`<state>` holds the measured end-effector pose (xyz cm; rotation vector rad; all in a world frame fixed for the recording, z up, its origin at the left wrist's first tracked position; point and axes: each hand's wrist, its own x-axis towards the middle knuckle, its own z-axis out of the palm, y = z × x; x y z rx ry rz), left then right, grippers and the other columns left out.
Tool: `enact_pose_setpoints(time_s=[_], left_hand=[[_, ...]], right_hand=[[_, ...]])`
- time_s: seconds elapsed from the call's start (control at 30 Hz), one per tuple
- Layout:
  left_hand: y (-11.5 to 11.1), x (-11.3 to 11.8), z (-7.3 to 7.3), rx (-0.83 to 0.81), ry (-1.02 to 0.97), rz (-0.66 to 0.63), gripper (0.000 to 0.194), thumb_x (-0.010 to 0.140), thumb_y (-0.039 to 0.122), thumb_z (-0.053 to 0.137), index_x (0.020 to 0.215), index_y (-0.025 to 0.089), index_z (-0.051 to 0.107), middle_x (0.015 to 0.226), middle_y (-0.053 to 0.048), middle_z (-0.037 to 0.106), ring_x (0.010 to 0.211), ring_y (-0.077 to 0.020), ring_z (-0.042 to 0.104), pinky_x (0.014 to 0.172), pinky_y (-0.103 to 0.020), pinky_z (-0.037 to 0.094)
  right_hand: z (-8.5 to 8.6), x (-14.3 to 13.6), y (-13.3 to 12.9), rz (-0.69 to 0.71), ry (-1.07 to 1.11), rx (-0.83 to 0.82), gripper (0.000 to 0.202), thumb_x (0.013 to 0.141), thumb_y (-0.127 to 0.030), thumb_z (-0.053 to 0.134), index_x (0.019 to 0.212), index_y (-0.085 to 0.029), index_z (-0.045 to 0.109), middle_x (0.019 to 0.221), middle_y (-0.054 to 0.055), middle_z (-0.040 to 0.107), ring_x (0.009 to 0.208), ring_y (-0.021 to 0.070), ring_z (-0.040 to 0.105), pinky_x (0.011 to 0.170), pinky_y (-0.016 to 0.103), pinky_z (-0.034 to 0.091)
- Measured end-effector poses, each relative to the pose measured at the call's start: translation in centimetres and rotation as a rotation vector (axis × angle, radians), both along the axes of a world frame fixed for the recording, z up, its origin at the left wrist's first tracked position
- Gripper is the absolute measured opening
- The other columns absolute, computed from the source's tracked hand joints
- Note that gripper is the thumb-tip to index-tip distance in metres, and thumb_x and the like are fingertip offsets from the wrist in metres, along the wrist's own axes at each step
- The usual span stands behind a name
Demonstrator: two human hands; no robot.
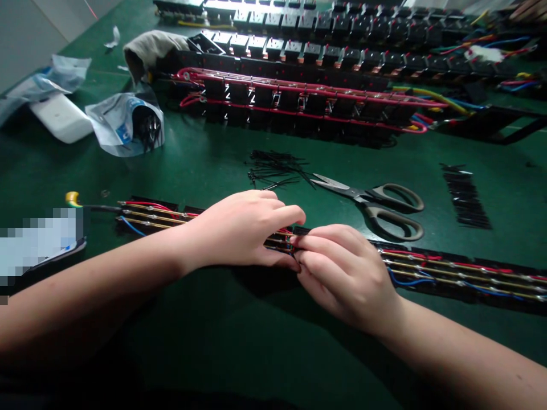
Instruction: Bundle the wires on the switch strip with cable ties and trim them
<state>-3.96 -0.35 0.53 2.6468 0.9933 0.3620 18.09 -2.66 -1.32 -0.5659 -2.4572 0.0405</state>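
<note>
A long black strip (pixel 465 277) with brass rods and red and blue wires lies across the table in front of me. My left hand (pixel 239 230) is closed over its middle, the index finger arched on the far side and the thumb at the near edge. Right beside it, my right hand (pixel 346 273) pinches at the strip with fingertips together. Whatever small thing those fingertips hold is hidden. Scissors (pixel 363 196) with dark handles lie just beyond my right hand. A loose pile of black cable ties (pixel 277 165) is beyond my left hand.
More cable ties (pixel 465 196) lie in a row at right. At left are an opened plastic bag (pixel 115 122) of dark pieces, a white box (pixel 62 117) and a yellow-green wire end (pixel 72 199). Longer wired assemblies (pixel 299 99) stretch across the back. Another person's hand (pixel 530 10) shows top right.
</note>
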Motion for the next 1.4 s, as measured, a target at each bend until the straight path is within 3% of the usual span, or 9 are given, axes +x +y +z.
enact_pose_setpoints(time_s=[0.4, 1.03, 1.4], left_hand=[[0.08, -0.06, 0.91, -0.151, -0.033, 0.056, 0.04, 0.085, 0.047, 0.067, 0.113, 0.018, 0.066, 0.09, -0.004, 0.071, 0.083, -0.0211, 0.066, 0.074, -0.03, 0.045], [0.29, -0.44, 0.39, -0.113, -0.132, -0.041, 0.038, 0.09, 0.041, 0.064, 0.119, 0.015, 0.061, 0.11, -0.008, 0.072, 0.099, -0.0221, 0.066, 0.086, -0.032, 0.047], [0.37, -0.63, 0.33, -0.144, -0.193, -0.059, 0.036, 0.091, 0.037, 0.064, 0.122, 0.019, 0.058, 0.117, -0.006, 0.071, 0.102, -0.019, 0.066, 0.087, -0.029, 0.048]], right_hand=[[-0.27, -0.14, -0.23, 0.003, -0.004, 0.027, 0.006, 0.085, -0.016, 0.065, 0.082, -0.014, 0.061, 0.092, 0.009, 0.07, 0.09, 0.024, 0.06, 0.08, 0.039, 0.053], [-0.11, 0.09, -0.14, 0.027, 0.0, -0.009, 0.005, 0.085, -0.012, 0.066, 0.083, -0.012, 0.062, 0.094, 0.012, 0.071, 0.093, 0.0257, 0.064, 0.082, 0.042, 0.057], [-0.26, 0.02, -0.06, 0.02, 0.019, -0.017, 0.013, 0.083, -0.009, 0.069, 0.091, -0.014, 0.06, 0.095, 0.01, 0.073, 0.093, 0.0235, 0.066, 0.085, 0.041, 0.057]])
